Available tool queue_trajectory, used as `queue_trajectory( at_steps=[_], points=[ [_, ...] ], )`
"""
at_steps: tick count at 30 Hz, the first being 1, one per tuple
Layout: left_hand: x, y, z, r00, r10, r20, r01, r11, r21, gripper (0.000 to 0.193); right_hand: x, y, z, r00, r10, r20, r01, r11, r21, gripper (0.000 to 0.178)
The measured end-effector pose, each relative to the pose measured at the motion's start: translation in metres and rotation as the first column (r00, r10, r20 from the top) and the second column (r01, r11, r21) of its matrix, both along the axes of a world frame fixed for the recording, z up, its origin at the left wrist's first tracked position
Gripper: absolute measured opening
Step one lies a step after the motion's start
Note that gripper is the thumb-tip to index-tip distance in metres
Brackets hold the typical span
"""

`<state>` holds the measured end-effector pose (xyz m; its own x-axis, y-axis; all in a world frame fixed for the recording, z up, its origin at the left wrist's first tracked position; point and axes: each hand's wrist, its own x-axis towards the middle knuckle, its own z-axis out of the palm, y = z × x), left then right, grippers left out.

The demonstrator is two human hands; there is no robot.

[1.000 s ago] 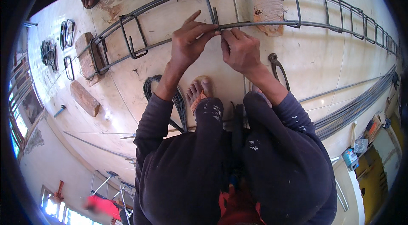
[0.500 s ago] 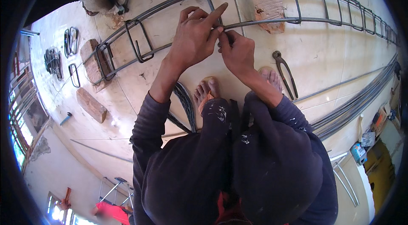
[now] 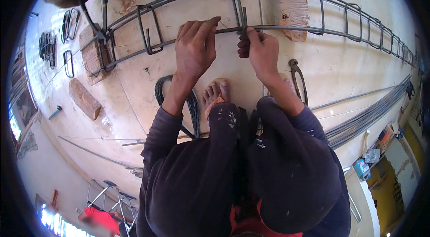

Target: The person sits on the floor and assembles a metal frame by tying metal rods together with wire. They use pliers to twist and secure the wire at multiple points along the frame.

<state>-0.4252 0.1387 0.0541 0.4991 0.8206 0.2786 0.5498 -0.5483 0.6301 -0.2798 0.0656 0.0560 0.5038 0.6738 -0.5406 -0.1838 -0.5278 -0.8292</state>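
A long cage of thin steel bars with rectangular stirrups runs across the upper part of the view. My right hand [image 3: 262,53] is closed round its near bar [image 3: 277,27], thumb on top beside an upright stirrup [image 3: 236,4] and darker fingertips curled beneath. To its left my left hand [image 3: 195,49] hovers over the same bar, index finger stretched out and the others loosely bent. Nothing shows in that hand; its thumb is partly hidden. Farther left a loose-hanging stirrup [image 3: 147,31] crosses both bars.
Bricks [image 3: 291,8] prop the cage. At the far left another person's pincers [image 3: 102,37] reach its end. Pincers [image 3: 298,80] and a black wire coil [image 3: 192,107] lie near my feet. Loose stirrups [image 3: 68,63], a brick [image 3: 85,99] and a bundle of rods [image 3: 367,116] rest on the floor.
My left hand has come away from the stirrup joint, leftward, while my right hand now grips there. The other person's pincers have reached the cage's left end.
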Motion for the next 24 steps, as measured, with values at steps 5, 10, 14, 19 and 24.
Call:
queue_trajectory(
  at_steps=[5,10,14,19,24],
  points=[
    [0.005,-0.027,-0.004,0.963,0.196,0.187,-0.109,0.912,-0.395,0.014,0.004,0.002,-0.002,0.521,-0.4,-0.754,0.396,0.896,-0.202,0.02],
    [0.029,-0.047,0.01,0.948,0.232,0.22,-0.055,0.795,-0.604,0.018,0.008,0.001,0.005,0.53,-0.43,-0.731,0.339,0.897,-0.282,0.023],
    [0.031,-0.057,-0.005,0.938,0.179,0.298,0.028,0.816,-0.577,0.022,0.022,-0.006,0.024,0.852,-0.153,-0.5,0.022,0.966,-0.258,0.028],
    [0.035,-0.061,-0.005,0.934,0.217,0.285,0.018,0.766,-0.643,0.022,0.041,-0.034,0.024,0.905,0.346,0.248,-0.361,0.932,0.017,0.027],
    [0.037,-0.059,-0.009,0.926,0.277,0.257,-0.067,0.79,-0.61,0.019,0.045,-0.001,0.016,0.177,0.25,0.952,-0.78,0.626,-0.019,0.03]
  ],
)
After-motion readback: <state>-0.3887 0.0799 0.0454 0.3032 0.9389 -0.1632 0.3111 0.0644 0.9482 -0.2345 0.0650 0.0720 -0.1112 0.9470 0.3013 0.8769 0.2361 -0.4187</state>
